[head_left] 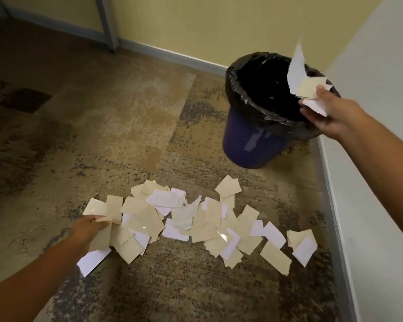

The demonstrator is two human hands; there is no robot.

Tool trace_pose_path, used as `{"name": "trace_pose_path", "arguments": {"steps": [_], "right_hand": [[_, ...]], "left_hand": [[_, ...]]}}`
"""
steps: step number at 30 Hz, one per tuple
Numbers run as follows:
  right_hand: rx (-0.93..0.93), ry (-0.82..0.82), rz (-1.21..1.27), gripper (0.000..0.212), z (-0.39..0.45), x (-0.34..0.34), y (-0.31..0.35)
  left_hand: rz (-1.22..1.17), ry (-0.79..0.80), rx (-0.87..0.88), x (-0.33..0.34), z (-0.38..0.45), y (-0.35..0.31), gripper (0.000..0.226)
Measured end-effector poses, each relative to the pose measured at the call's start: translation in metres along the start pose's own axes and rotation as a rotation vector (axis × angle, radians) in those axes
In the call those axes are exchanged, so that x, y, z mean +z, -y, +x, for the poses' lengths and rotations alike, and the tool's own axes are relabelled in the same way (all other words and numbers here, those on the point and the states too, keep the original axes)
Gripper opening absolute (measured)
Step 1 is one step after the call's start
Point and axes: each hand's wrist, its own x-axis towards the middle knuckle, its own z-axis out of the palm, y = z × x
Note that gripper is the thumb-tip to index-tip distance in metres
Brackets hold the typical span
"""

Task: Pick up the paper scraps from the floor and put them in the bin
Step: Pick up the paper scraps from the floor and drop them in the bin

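Note:
Several cream and white paper scraps (196, 221) lie spread in a band across the floor in front of me. My left hand (89, 228) rests at the pile's left end, fingers pinched on a cream scrap (105, 220). A blue bin (249, 145) with a black liner (240, 89) stands at the upper right, close to the wall. My right hand (330, 115) is over the bin's right rim, closed on a bunch of held scraps (308, 89), one white piece sticking upward.
A mottled brown carpet (126, 126) covers the floor. A white wall (370, 159) with a grey baseboard runs along the right side, a yellow wall (196, 26) across the back. A grey metal leg (106, 22) stands at the upper left.

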Motion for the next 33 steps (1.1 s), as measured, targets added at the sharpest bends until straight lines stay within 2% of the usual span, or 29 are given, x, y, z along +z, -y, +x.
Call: {"name": "trace_pose_path", "arguments": {"steps": [2, 3, 5, 7, 10, 13, 15, 16, 18, 19, 21, 25, 31, 33], "right_hand": [[0.034, 0.031, 0.193, 0.028, 0.006, 0.002, -0.003], [0.044, 0.034, 0.232, 0.043, 0.003, 0.003, -0.009], [0.044, 0.018, 0.184, 0.066, -0.011, 0.002, -0.026], [-0.027, 0.008, 0.137, 0.063, -0.032, -0.004, -0.050], [-0.103, -0.050, 0.058, 0.044, -0.071, -0.014, -0.095], [0.035, -0.021, -0.255, 0.030, -0.106, -0.025, -0.165], [0.171, 0.184, -0.640, 0.033, -0.125, -0.037, -0.219], [0.226, 0.326, -0.882, 0.048, -0.136, -0.045, -0.244], [0.293, 0.606, -1.272, 0.104, -0.155, -0.065, -0.293], [0.295, 0.686, -1.417, 0.122, -0.164, -0.073, -0.312], [0.227, 0.686, -1.591, 0.123, -0.176, -0.084, -0.336], [0.194, 0.652, -1.626, 0.121, -0.176, -0.084, -0.343], [0.195, 0.645, -1.626, 0.120, -0.173, -0.085, -0.344], [0.188, 0.647, -1.636, 0.123, -0.174, -0.086, -0.344]], "left_hand": [[-0.004, 0.010, -0.029, -0.004, 0.000, -0.002, 0.026], [-0.024, 0.019, -0.049, -0.004, -0.002, -0.003, 0.027], [-0.082, 0.011, -0.074, -0.001, -0.004, -0.002, 0.035], [-0.153, -0.006, -0.090, 0.004, -0.004, 0.002, 0.037], [-0.191, -0.008, -0.075, 0.013, -0.003, 0.010, 0.036], [-0.206, -0.001, -0.042, 0.017, -0.010, 0.015, 0.024], [-0.213, 0.013, -0.044, 0.020, -0.012, 0.015, 0.007], [-0.209, 0.019, -0.042, 0.021, -0.014, 0.013, 0.002], [-0.209, 0.025, -0.016, 0.026, -0.020, 0.006, 0.019], [-0.211, 0.028, 0.007, 0.031, -0.026, -0.001, 0.024], [-0.224, 0.036, 0.048, 0.042, -0.040, -0.023, 0.027], [-0.078, 0.011, 0.240, 0.063, -0.071, -0.096, 0.029], [-0.178, 0.271, 0.526, 0.099, -0.143, -0.257, 0.010], [-0.227, 0.332, 0.595, 0.117, -0.164, -0.300, 0.014]]}}
